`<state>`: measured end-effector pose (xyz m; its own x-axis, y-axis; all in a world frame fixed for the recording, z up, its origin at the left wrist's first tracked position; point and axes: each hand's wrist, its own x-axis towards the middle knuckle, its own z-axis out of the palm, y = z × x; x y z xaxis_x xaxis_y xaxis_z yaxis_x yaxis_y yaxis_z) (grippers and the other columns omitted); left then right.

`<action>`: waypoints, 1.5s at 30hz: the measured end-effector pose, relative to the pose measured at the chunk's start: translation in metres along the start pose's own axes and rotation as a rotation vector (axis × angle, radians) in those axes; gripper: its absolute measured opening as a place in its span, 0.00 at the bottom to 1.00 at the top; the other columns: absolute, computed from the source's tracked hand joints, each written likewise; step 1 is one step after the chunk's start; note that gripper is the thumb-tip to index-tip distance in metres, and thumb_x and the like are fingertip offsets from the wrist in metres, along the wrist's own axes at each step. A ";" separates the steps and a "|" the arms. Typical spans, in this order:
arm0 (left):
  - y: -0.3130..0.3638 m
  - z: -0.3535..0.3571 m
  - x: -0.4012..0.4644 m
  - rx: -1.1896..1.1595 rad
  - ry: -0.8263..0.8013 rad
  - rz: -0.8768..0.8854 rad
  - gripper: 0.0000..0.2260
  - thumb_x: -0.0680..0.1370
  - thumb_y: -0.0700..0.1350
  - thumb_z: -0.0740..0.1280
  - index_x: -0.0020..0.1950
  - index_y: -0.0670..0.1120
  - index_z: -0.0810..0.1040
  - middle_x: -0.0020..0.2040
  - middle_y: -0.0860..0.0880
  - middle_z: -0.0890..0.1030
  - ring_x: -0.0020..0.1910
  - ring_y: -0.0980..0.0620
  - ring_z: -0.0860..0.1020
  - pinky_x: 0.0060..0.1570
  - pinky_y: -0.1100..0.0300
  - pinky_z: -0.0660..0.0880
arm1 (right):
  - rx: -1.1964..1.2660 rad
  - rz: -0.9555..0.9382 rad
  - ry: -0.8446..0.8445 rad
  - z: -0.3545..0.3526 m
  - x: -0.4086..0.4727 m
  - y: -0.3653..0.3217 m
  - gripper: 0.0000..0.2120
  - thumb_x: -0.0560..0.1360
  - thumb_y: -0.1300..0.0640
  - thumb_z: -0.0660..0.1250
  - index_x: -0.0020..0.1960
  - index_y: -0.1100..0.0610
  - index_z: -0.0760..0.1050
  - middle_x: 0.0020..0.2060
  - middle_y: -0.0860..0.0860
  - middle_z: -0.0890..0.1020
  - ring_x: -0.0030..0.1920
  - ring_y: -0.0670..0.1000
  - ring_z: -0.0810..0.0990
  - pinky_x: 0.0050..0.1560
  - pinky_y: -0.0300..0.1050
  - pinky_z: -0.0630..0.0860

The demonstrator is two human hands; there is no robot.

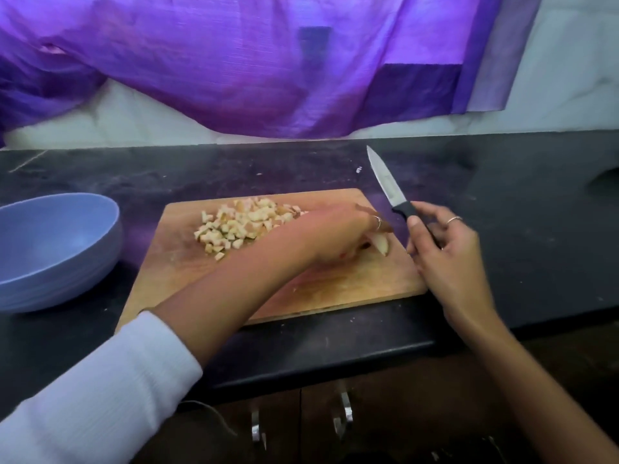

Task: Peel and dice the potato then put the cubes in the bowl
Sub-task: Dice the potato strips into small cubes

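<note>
My left hand (348,236) pinned the last pale potato wedge (482,246) on the wooden cutting board (351,286), while my right hand (442,242) gripped the black-handled knife (390,192), blade raised clear.

Head view, close, looking down at cutting board (368,283)

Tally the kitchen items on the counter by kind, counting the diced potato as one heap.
Bowl: 1
Cutting board: 1
Knife: 1, in the right hand
Heap of cubes: 1
Uncut potato piece: 1, under the left hand
Total: 5
</note>
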<state>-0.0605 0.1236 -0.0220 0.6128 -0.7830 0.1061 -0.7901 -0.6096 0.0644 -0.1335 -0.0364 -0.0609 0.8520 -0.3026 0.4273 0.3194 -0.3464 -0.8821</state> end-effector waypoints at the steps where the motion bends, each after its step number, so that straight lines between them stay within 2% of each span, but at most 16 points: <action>1: 0.000 0.000 0.003 -0.016 -0.003 0.010 0.24 0.71 0.32 0.61 0.62 0.52 0.77 0.60 0.51 0.77 0.56 0.49 0.76 0.50 0.49 0.76 | 0.010 -0.002 0.019 0.000 -0.001 0.000 0.08 0.79 0.57 0.63 0.56 0.49 0.77 0.31 0.42 0.77 0.28 0.41 0.73 0.36 0.39 0.69; 5: -0.005 -0.003 0.005 0.007 0.073 0.103 0.15 0.76 0.36 0.62 0.58 0.47 0.80 0.53 0.48 0.79 0.51 0.48 0.76 0.48 0.49 0.75 | -0.018 0.005 0.059 0.002 -0.002 -0.003 0.08 0.79 0.57 0.62 0.57 0.51 0.76 0.33 0.43 0.77 0.29 0.40 0.75 0.38 0.37 0.70; 8: -0.007 0.000 -0.002 0.075 0.154 0.149 0.13 0.78 0.37 0.60 0.60 0.46 0.78 0.53 0.47 0.79 0.51 0.45 0.77 0.45 0.51 0.74 | -0.057 0.009 0.073 0.002 -0.002 -0.002 0.09 0.79 0.56 0.63 0.57 0.50 0.77 0.31 0.44 0.76 0.30 0.41 0.74 0.37 0.37 0.70; 13: -0.007 0.002 -0.012 0.140 0.244 0.186 0.12 0.78 0.36 0.61 0.61 0.44 0.74 0.53 0.45 0.78 0.52 0.42 0.76 0.50 0.49 0.73 | -0.094 0.024 0.090 0.001 -0.004 -0.003 0.08 0.79 0.56 0.63 0.54 0.46 0.77 0.28 0.45 0.76 0.31 0.43 0.74 0.37 0.41 0.71; 15: -0.004 -0.004 -0.023 0.163 0.268 0.186 0.12 0.76 0.35 0.64 0.59 0.43 0.75 0.50 0.45 0.79 0.50 0.43 0.76 0.49 0.50 0.74 | -0.137 0.007 0.087 0.002 -0.006 -0.006 0.09 0.78 0.56 0.63 0.56 0.47 0.77 0.31 0.43 0.77 0.33 0.42 0.76 0.40 0.39 0.72; 17: -0.001 -0.007 -0.043 0.197 0.316 0.192 0.13 0.73 0.36 0.70 0.56 0.44 0.77 0.48 0.46 0.81 0.48 0.45 0.78 0.47 0.55 0.75 | -0.198 -0.022 0.077 0.002 -0.008 -0.009 0.10 0.78 0.55 0.65 0.59 0.49 0.77 0.39 0.42 0.81 0.40 0.41 0.79 0.45 0.36 0.72; 19: -0.002 -0.009 -0.070 0.208 0.339 0.147 0.14 0.72 0.38 0.73 0.56 0.46 0.78 0.47 0.49 0.81 0.47 0.46 0.79 0.43 0.57 0.74 | -0.264 -0.059 0.064 0.004 -0.011 -0.014 0.11 0.77 0.56 0.66 0.59 0.51 0.78 0.46 0.40 0.81 0.46 0.37 0.79 0.49 0.28 0.71; 21: -0.004 -0.010 -0.096 0.188 0.364 0.071 0.11 0.73 0.42 0.73 0.54 0.47 0.79 0.43 0.50 0.80 0.42 0.47 0.78 0.38 0.57 0.73 | -0.294 -0.106 0.053 0.007 -0.013 -0.019 0.10 0.76 0.57 0.67 0.56 0.49 0.77 0.46 0.35 0.79 0.48 0.30 0.77 0.47 0.22 0.68; 24: -0.007 -0.011 -0.128 0.131 0.376 -0.053 0.09 0.78 0.51 0.65 0.53 0.48 0.80 0.41 0.51 0.76 0.38 0.48 0.77 0.35 0.58 0.70 | -0.332 -0.171 0.029 0.007 -0.017 -0.024 0.11 0.76 0.58 0.68 0.58 0.52 0.76 0.46 0.34 0.78 0.47 0.34 0.78 0.47 0.22 0.68; 27: -0.007 -0.007 -0.149 0.095 0.354 -0.204 0.10 0.78 0.55 0.63 0.50 0.51 0.80 0.41 0.54 0.75 0.36 0.52 0.77 0.32 0.60 0.70 | -0.390 -0.219 -0.004 0.007 -0.021 -0.028 0.12 0.76 0.57 0.67 0.59 0.54 0.75 0.47 0.41 0.80 0.48 0.39 0.78 0.49 0.24 0.69; 30: -0.003 0.005 -0.159 0.060 0.373 -0.298 0.13 0.80 0.56 0.58 0.50 0.52 0.79 0.41 0.54 0.73 0.36 0.53 0.76 0.31 0.57 0.73 | -0.374 -0.228 -0.044 0.010 -0.028 -0.032 0.11 0.77 0.59 0.66 0.58 0.54 0.72 0.46 0.45 0.80 0.46 0.37 0.78 0.47 0.22 0.69; 33: 0.006 0.012 -0.161 0.030 0.431 -0.352 0.13 0.80 0.55 0.59 0.51 0.49 0.79 0.42 0.53 0.73 0.35 0.52 0.75 0.30 0.57 0.71 | -0.345 -0.203 -0.069 0.015 -0.038 -0.037 0.09 0.78 0.61 0.64 0.55 0.52 0.68 0.43 0.41 0.79 0.44 0.34 0.78 0.41 0.23 0.70; 37: 0.024 0.013 -0.156 0.054 0.510 -0.480 0.10 0.79 0.49 0.64 0.44 0.44 0.80 0.40 0.51 0.72 0.35 0.53 0.71 0.30 0.61 0.64 | -0.347 -0.182 -0.153 0.027 -0.058 -0.046 0.08 0.79 0.59 0.62 0.56 0.51 0.67 0.41 0.43 0.79 0.37 0.39 0.76 0.34 0.29 0.68; 40: 0.032 0.009 -0.154 0.034 0.538 -0.563 0.06 0.76 0.41 0.68 0.40 0.41 0.77 0.40 0.50 0.68 0.35 0.52 0.69 0.31 0.60 0.63 | -0.346 -0.179 -0.208 0.034 -0.071 -0.054 0.10 0.79 0.57 0.61 0.59 0.49 0.67 0.41 0.44 0.78 0.37 0.40 0.75 0.34 0.30 0.67; 43: 0.035 0.013 -0.154 -0.098 0.483 -0.598 0.10 0.78 0.52 0.65 0.47 0.45 0.77 0.46 0.51 0.68 0.44 0.53 0.70 0.40 0.63 0.64 | -0.341 -0.160 -0.261 0.039 -0.080 -0.060 0.10 0.79 0.59 0.61 0.59 0.49 0.69 0.40 0.44 0.78 0.40 0.38 0.76 0.36 0.28 0.69; 45: 0.037 0.010 -0.156 -0.208 0.417 -0.561 0.12 0.75 0.60 0.66 0.44 0.51 0.75 0.46 0.54 0.67 0.44 0.57 0.66 0.43 0.66 0.63 | -0.363 -0.147 -0.291 0.042 -0.085 -0.061 0.11 0.79 0.59 0.61 0.60 0.49 0.69 0.40 0.43 0.78 0.39 0.38 0.76 0.36 0.28 0.69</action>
<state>-0.1853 0.2220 -0.0457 0.9027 -0.2219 0.3687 -0.3704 -0.8369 0.4031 -0.2084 0.0476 -0.0520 0.9059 0.0154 0.4233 0.3236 -0.6700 -0.6681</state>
